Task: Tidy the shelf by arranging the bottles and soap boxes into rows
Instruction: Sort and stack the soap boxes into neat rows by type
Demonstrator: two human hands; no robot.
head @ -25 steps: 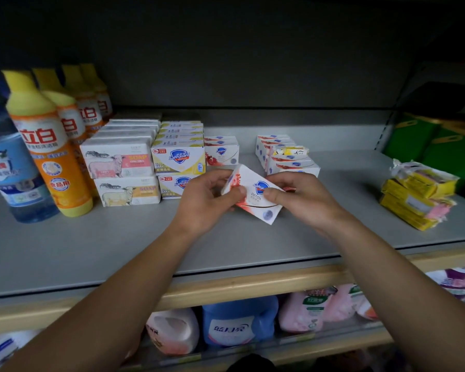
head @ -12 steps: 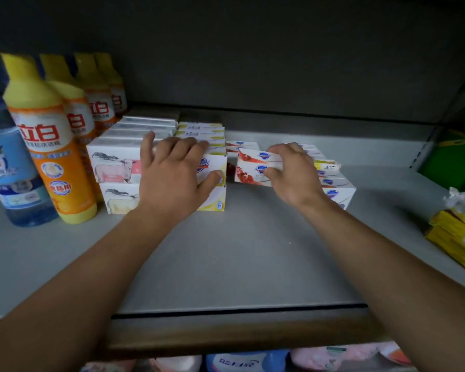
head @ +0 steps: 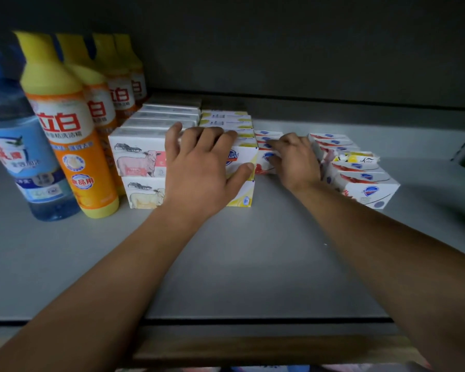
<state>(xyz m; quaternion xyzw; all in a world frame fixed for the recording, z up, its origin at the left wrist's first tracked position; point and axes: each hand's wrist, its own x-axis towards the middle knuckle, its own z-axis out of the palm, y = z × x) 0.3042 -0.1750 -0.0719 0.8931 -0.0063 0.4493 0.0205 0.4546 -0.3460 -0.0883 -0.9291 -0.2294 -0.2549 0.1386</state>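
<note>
The left hand (head: 199, 167) lies flat across the front of the stacked yellow-and-white cardboard soap boxes (head: 239, 159), fingers spread over the top edge and thumb against the lower right of the front face. Its grip is loose and open; it presses rather than clutches, most likely to brace the stack so nothing slides while a neighbour goes in beside it. To the left of that stack, touching it, stands a two-high stack of white cardboard soap boxes printed with a sheep (head: 137, 162), already squared to the front.

The right hand (head: 295, 159) has its fingers curled on a small red-and-white cardboard soap box (head: 263, 163), which sits at the near end of a short row of the same kind, just right of the yellow stack and touching it. The hand seems to be nudging it flush, though its fingers cover most of the box, so I cannot tell whether the box is fully seated on the grey shelf (head: 226, 264).

Further right, a second row of red-and-white soap boxes (head: 365, 189) runs askew, with a small yellow-and-white wrapped packet (head: 357, 158) lying on top; that row probably still wants straightening.

At the far left, tall orange plastic bottles with yellow caps (head: 65, 124) stand in a file running back to the wall, with a clear blue-labelled plastic bottle (head: 19, 154) to their left, so the bottles look sorted.
</note>
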